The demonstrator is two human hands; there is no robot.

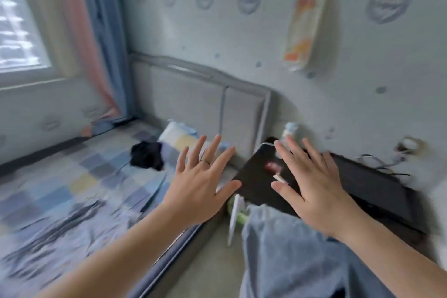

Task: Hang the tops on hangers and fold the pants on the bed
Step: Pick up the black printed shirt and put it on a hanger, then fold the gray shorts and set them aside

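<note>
My left hand and right hand are both spread flat, holding nothing. A dark garment lies crumpled at the head of the bed. I judge nothing is hung or folded yet.

The left forearm and right forearm reach forward, bare, with the backs of the hands facing the camera. The left grip is spread flat, fingers straight and fanned, thumb out to the right. The right grip mirrors it, thumb pointing left. They are apart, and neither holds anything.
</note>
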